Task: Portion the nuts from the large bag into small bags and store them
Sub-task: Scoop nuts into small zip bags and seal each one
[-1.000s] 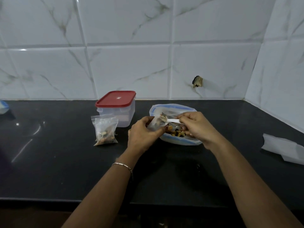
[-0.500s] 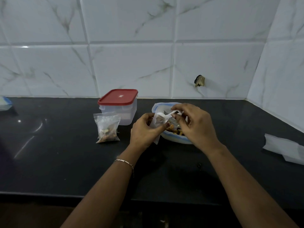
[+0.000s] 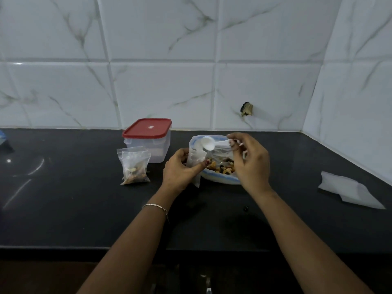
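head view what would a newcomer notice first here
At centre, the right hand pinches a white scoop above the small bag the left hand holds, beside the open large bag of nuts. Left of them stand a red-lidded container and a filled small bag.

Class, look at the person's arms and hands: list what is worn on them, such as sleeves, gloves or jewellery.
No sleeves or gloves show; both forearms are bare. A thin silver-coloured chain bracelet circles the wrist below the left hand. The right hand and its wrist carry no watch, band or ring that shows. A few nails look reddish, perhaps painted; too small to be sure.
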`<state>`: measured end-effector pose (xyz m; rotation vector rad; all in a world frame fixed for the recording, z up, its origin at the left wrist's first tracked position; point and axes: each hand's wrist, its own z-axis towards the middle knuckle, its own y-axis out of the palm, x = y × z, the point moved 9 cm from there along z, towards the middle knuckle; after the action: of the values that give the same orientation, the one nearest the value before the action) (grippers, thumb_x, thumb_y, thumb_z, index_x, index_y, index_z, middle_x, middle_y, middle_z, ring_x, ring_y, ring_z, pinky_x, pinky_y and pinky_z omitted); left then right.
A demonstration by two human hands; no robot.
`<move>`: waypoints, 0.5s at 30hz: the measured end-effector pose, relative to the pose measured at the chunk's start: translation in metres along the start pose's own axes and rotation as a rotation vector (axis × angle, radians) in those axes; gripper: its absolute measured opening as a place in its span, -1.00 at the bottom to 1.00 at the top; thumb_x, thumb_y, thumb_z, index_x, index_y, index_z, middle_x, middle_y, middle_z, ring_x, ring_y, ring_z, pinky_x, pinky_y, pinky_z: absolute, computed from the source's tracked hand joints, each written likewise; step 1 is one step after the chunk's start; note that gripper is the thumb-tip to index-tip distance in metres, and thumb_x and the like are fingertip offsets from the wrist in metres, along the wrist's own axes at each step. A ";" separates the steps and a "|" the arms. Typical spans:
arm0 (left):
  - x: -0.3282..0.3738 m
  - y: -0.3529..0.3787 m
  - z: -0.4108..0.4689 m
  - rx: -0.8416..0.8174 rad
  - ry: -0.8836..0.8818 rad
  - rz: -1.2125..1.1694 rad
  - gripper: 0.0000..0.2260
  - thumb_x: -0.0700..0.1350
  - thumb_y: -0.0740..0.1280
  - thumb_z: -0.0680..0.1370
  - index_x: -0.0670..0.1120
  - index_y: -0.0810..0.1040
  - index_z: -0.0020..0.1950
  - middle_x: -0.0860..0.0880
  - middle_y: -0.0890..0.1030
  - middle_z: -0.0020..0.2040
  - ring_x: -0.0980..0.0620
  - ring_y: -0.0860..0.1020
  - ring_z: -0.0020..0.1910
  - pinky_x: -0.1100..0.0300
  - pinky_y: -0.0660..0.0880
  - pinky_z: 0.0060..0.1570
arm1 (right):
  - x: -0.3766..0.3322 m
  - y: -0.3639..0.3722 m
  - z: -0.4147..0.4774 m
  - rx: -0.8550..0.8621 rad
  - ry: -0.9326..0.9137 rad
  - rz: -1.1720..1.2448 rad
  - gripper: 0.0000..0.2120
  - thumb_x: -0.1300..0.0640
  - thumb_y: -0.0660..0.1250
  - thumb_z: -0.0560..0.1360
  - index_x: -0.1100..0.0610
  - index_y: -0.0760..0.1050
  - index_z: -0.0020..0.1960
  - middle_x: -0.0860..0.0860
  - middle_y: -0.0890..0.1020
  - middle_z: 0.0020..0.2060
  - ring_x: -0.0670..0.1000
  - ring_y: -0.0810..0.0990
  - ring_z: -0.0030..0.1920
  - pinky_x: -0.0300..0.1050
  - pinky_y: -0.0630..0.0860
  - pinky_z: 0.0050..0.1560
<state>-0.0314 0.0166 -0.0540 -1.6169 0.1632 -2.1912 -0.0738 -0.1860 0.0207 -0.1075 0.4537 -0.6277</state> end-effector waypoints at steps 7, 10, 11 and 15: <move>-0.008 -0.003 -0.007 0.001 -0.042 0.002 -0.52 0.06 0.54 0.35 -0.01 0.48 0.18 0.00 0.61 0.12 0.05 0.58 0.08 0.10 0.56 0.06 | 0.035 -0.038 -0.011 -0.128 0.156 -0.417 -0.86 0.11 0.31 0.56 -0.03 0.60 0.06 -0.11 0.66 -0.11 -0.06 0.60 -0.15 -0.20 0.46 -0.26; -0.010 -0.003 -0.011 -0.022 -0.074 -0.023 -0.47 0.05 0.53 0.36 -0.04 0.46 0.26 -0.03 0.55 0.20 0.03 0.54 0.12 0.16 0.50 0.02 | 0.037 -0.035 -0.014 -0.261 0.148 -0.529 -0.84 0.09 0.27 0.57 -0.04 0.59 0.09 -0.09 0.62 -0.09 -0.03 0.58 -0.12 -0.15 0.48 -0.23; -0.011 -0.002 -0.013 -0.040 -0.098 -0.047 -0.45 0.04 0.53 0.37 -0.06 0.45 0.29 -0.04 0.55 0.22 0.02 0.53 0.14 0.15 0.49 0.04 | 0.036 -0.033 -0.014 -0.291 0.152 -0.540 -0.83 0.09 0.26 0.58 -0.04 0.58 0.09 -0.08 0.62 -0.08 -0.02 0.58 -0.11 -0.12 0.50 -0.22; -0.014 0.007 -0.021 -0.117 -0.166 -0.158 -0.44 -0.02 0.51 0.41 -0.06 0.43 0.36 -0.03 0.55 0.23 -0.01 0.52 0.21 0.02 0.47 0.23 | 0.020 -0.022 -0.013 -0.333 0.092 -0.562 -0.82 0.09 0.25 0.58 -0.01 0.58 0.12 -0.06 0.61 -0.10 -0.01 0.56 -0.14 -0.15 0.45 -0.26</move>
<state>-0.0463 0.0123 -0.0753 -1.9269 0.1209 -2.1844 -0.0771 -0.2149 0.0069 -0.5371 0.6205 -1.1075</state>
